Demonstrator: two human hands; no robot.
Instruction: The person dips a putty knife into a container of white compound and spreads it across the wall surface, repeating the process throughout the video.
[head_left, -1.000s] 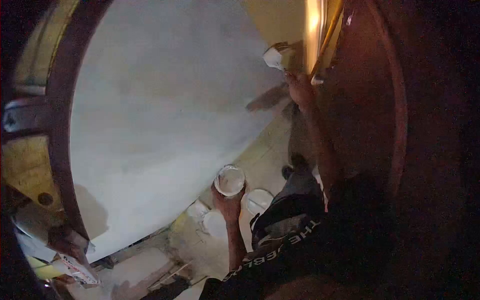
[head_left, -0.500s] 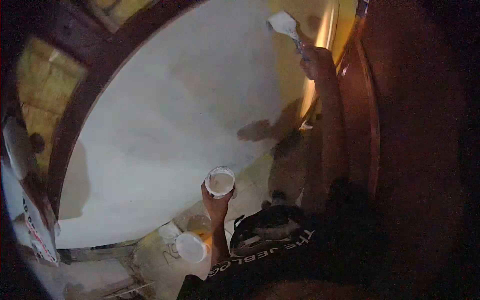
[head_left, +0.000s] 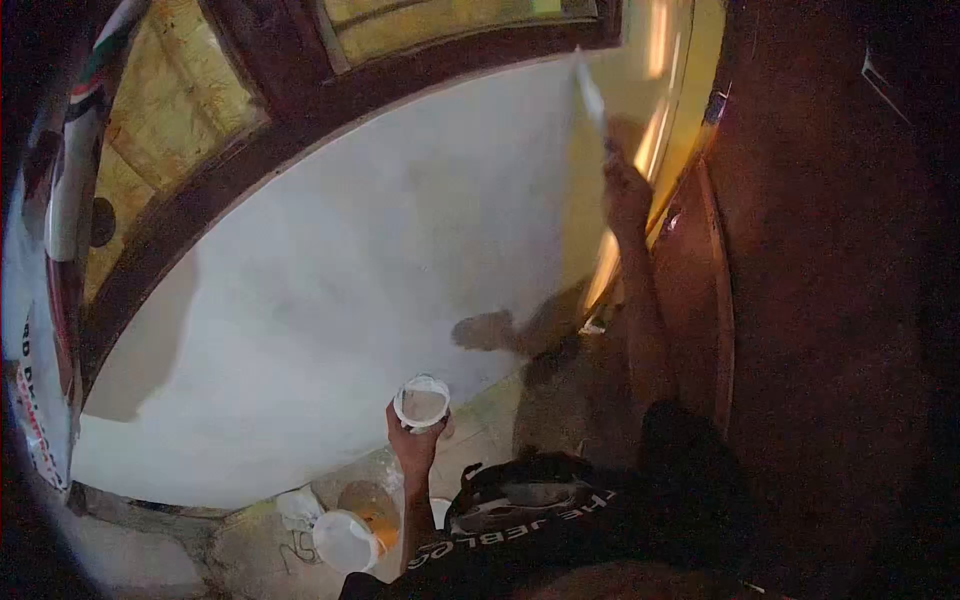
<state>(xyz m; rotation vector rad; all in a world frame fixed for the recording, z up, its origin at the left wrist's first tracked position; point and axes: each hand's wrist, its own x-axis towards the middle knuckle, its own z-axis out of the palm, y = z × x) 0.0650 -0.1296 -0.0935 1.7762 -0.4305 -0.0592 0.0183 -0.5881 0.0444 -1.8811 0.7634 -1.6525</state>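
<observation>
My right hand (head_left: 627, 195) is closed round the handle of a paintbrush (head_left: 592, 98) with white paint on its bristles. The brush is seen nearly edge-on, its tip up by the border between the white-painted wall (head_left: 340, 290) and a yellowish strip (head_left: 590, 190). Whether the bristles touch the wall I cannot tell. Lower down, my left hand (head_left: 410, 445) is wrapped round a small white tub (head_left: 422, 403) of whitish paint, held upright with its open top toward me. Dark shadows of my arm and the tub fall on the wall.
Dark brown wooden framing (head_left: 300, 155) runs above the white wall, with yellow panels (head_left: 165, 90) beyond it. On the floor by my left forearm stands a white bucket (head_left: 345, 541). A brown door-like panel (head_left: 820, 300) fills the right side. Printed plastic sheeting (head_left: 40, 400) hangs at far left.
My view has tilted, so the wall and tub sit lower in the picture. The paintbrush has turned from its flat face to nearly edge-on. Both hands keep their hold.
</observation>
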